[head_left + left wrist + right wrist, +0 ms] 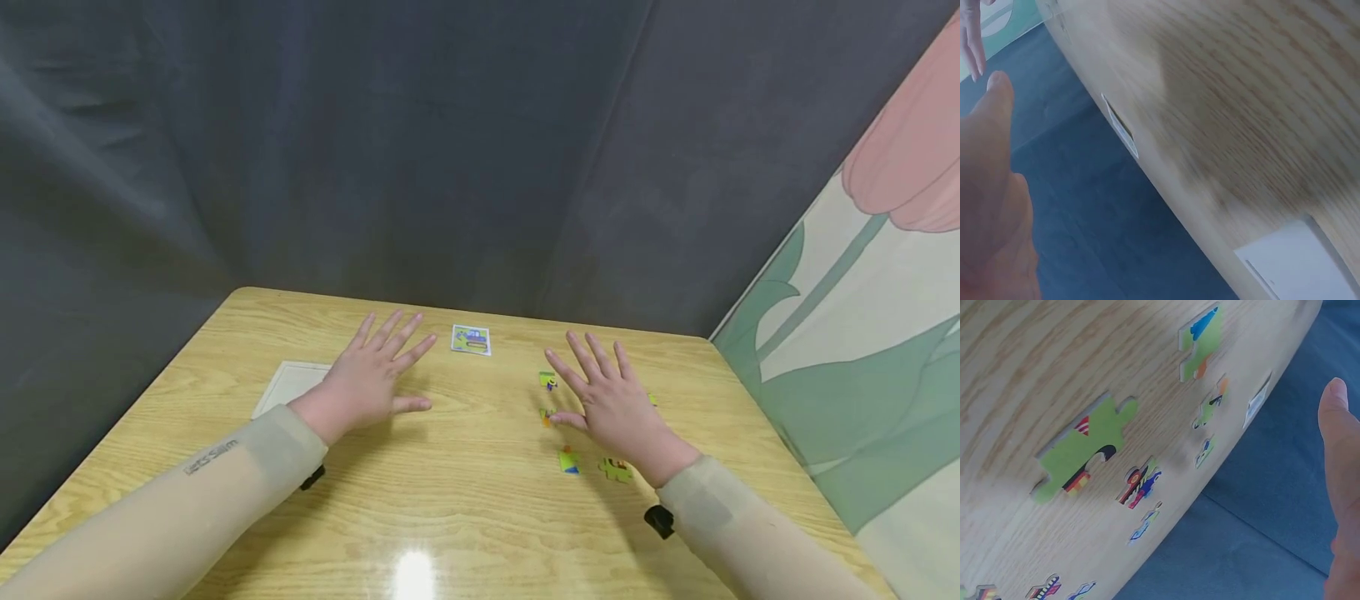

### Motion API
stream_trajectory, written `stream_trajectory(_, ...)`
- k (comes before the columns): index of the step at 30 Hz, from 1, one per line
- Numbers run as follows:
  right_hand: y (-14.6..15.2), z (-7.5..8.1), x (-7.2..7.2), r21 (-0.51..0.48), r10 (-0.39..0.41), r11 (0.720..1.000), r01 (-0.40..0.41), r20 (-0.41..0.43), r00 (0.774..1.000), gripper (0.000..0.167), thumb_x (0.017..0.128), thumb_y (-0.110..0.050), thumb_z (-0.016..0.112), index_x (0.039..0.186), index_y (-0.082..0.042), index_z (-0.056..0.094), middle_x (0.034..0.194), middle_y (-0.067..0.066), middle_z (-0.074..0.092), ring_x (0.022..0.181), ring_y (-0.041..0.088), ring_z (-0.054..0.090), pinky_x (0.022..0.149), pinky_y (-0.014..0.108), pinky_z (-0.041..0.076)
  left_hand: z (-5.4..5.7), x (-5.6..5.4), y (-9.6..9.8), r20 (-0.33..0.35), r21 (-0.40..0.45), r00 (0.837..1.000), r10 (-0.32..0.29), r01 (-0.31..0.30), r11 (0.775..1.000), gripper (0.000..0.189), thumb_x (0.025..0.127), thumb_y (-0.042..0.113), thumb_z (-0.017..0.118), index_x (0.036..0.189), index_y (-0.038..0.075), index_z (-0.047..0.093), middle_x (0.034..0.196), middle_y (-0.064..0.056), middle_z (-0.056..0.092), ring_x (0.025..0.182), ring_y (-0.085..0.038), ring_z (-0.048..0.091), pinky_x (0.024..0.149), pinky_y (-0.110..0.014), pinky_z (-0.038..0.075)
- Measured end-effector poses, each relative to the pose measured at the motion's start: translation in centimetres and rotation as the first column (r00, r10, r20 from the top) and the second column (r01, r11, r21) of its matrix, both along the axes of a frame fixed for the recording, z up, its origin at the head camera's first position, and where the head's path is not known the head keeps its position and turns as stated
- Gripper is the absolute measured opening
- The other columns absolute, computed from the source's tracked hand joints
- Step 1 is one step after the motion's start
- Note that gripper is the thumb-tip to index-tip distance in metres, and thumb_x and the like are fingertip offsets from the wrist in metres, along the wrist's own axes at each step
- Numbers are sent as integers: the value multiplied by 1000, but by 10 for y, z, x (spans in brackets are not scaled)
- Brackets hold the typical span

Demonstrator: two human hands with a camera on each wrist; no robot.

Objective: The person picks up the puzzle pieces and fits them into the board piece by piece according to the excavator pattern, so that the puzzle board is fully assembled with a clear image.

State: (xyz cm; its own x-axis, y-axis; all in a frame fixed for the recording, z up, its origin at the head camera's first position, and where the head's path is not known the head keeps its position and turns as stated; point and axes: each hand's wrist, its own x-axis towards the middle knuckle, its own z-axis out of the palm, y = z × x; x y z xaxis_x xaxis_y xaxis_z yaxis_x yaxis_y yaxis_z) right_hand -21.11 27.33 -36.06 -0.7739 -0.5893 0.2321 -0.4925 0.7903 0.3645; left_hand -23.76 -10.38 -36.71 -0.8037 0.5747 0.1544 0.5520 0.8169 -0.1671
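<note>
Both hands hover over a wooden table with fingers spread, and neither holds anything. My left hand [372, 375] is above the left half, beside a white tray-like board [294, 383] partly covered by the arm. Over the right half is my right hand [617, 404], in front of several loose jigsaw pieces. A green piece with a blue corner [569, 462] and a green piece with dark and red print [616, 470] lie nearest the wrist. In the right wrist view, a large green piece [1088, 447] and a red and purple piece [1139, 482] lie apart.
A small picture card [471, 340] showing a blue vehicle lies near the table's back edge, between the hands. Behind the table hangs a dark curtain [420, 150]. A wall with a painted tulip [855, 333] borders the right side.
</note>
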Motion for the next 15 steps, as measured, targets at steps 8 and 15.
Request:
stream_trajectory(8,-2,-2,2,-32,14,999,-13,27,1000,90,88,-63,60,159,-19,25,164,17,7,147,41,10,115,61,4,1,4,-50,246,188,969,17,-64,980,88,93,74,37,160,27,4,164,-4,-12,149,-32,-7,114,-59,-6)
stream_trajectory(15,1,-1,8,-113,46,993,-38,63,997,88,90,-63,57,158,-18,25,162,19,13,147,41,13,114,63,8,-2,8,-124,396,295,915,72,-201,934,82,99,59,46,161,20,10,164,-17,-4,146,-45,0,107,-70,-8)
